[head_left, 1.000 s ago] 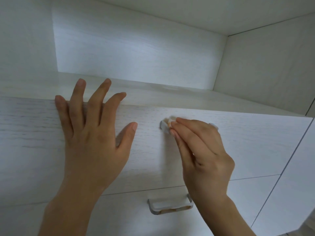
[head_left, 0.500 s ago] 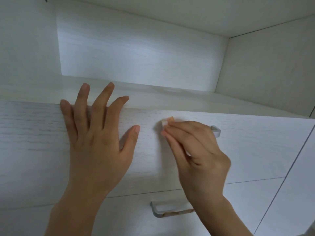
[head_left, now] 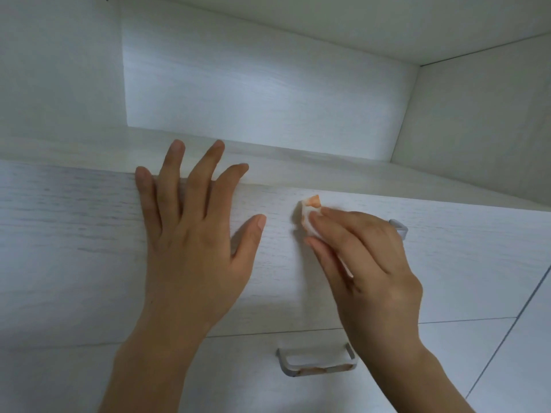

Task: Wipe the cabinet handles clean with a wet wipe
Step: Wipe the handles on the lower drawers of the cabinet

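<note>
On top drawer (head_left: 74, 234) | R fingers (head_left: 337, 231) pinch wipe (head_left: 310, 216) at horiz. handle (head_left: 398, 226) | L fingers (head_left: 205, 174) flat

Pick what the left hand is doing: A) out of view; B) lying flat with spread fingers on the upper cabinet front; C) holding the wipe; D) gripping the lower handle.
B: the left hand lies flat, fingers spread, on the upper cabinet front, while the right hand holds the wipe at the upper handle.
</note>
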